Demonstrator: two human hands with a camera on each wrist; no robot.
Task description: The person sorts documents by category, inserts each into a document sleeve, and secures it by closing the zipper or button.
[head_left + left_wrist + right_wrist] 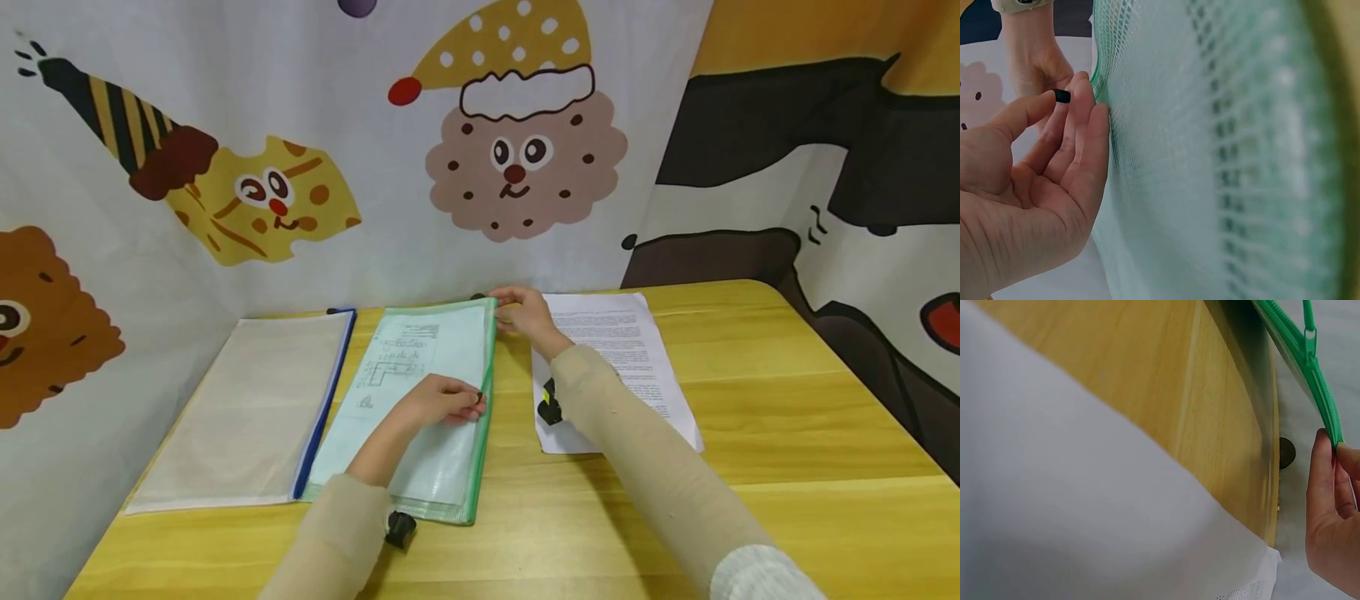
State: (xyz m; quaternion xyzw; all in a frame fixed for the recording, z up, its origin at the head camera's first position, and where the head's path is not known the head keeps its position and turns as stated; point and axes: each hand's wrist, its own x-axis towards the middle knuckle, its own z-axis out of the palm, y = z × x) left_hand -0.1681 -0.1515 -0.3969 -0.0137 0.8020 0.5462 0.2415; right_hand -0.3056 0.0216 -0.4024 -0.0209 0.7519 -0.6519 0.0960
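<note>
A green zipper pouch (482,450) of translucent mesh lies in front of me, a sheet with a line drawing (401,362) showing through it. My right hand (525,317) pinches the pouch's top right corner at the end of the zipper; in the right wrist view, the green zipper (1321,381) runs up from those fingers to its slider (1310,344). Lower along the same zipper edge, my left hand (442,400) pinches a small black tab (1062,95) between thumb and fingers. Its other fingers lie against the pouch.
To the left lies a whitish mesh pouch (240,408) with a blue zipper edge, close beside the green one. Printed paper (600,321) lies to the right, partly beneath my right forearm. A patterned curtain (390,208) hangs behind the wooden table (757,375).
</note>
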